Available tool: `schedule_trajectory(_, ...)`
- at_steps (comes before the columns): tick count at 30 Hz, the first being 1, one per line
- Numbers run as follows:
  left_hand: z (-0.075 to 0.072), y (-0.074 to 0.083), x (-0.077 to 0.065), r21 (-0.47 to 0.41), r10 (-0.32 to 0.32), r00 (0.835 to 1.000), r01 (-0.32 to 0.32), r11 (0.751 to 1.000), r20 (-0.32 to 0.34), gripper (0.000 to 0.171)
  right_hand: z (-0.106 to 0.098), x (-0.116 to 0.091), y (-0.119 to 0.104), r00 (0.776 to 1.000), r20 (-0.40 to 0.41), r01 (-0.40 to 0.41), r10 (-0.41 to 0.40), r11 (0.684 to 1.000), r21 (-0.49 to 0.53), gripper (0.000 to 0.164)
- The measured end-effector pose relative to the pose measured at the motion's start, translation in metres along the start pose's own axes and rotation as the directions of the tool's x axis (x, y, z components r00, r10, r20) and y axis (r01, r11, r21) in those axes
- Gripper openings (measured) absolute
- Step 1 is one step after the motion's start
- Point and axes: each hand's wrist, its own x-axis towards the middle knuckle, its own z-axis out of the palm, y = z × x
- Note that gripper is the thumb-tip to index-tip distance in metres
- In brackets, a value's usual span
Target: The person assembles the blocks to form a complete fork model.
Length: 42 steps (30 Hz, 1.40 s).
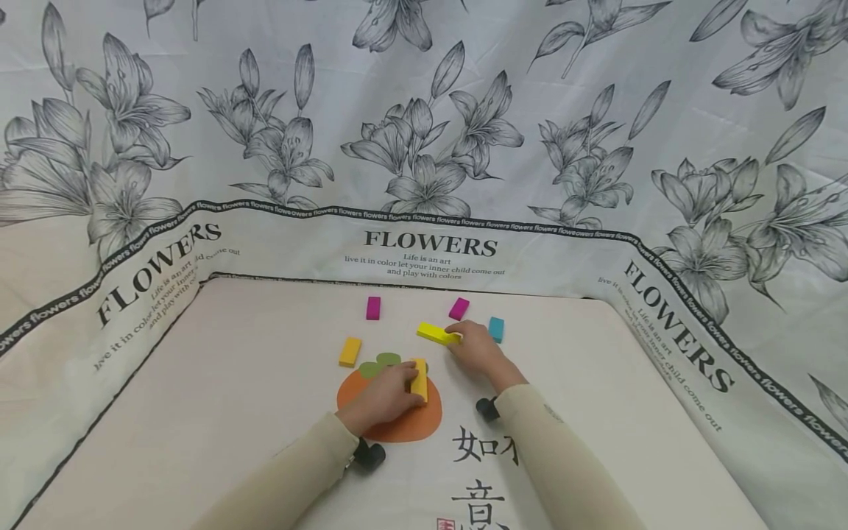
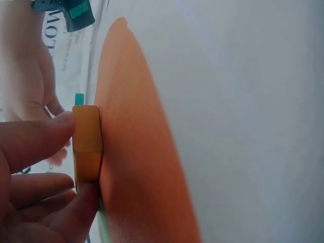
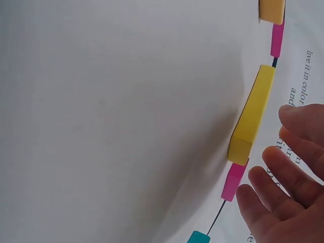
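Observation:
Over the orange fruit print on the cloth, my left hand pinches an orange-yellow block between thumb and fingers. The left wrist view shows the thumb on one side of that orange-yellow block and fingertips on the other. My right hand is beside a longer bright yellow block farther back. In the right wrist view its fingers are spread and apart from the yellow block, holding nothing.
Behind the hands lie two magenta blocks, one left and one right. A blue block is to the right of my right hand. Another orange-yellow block lies left of the print. A flower-patterned curtain stands behind the table.

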Motion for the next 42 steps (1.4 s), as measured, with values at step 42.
schedule_trajectory(42, 0.001, -0.001, 0.000, 0.020, 0.002, 1.000, -0.002, 1.000, 0.011, 0.057, 0.002, 0.014, 0.005, 1.000, 0.004, 0.002, -0.002, 0.999, -0.033, 0.038)
